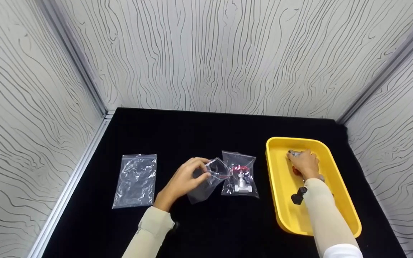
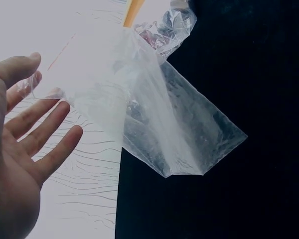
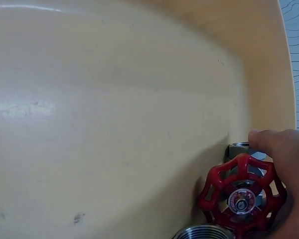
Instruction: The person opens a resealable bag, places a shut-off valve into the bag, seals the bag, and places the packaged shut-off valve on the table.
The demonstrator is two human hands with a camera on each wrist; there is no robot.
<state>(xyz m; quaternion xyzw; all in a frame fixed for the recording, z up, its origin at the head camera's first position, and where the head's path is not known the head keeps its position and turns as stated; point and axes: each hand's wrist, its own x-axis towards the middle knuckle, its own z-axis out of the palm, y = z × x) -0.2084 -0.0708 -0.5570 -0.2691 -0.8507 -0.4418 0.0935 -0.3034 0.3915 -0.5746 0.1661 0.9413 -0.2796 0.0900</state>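
My left hand pinches the rim of a clear plastic bag between thumb and fingers, and the bag's mouth gapes. In the left wrist view the bag hangs down, its lower part spread out, the other fingers apart from it. Inside the yellow tray, my right hand grips a metal valve with a red handwheel; the thumb lies on its metal end, while the other fingers are mostly hidden. A second bag, holding a red-handled valve, lies just right of the left hand's bag.
A flat clear zip bag lies at the left of the black tabletop. The yellow tray stands at the right, with other metal parts partly hidden under the right arm. Patterned panels enclose the back and sides.
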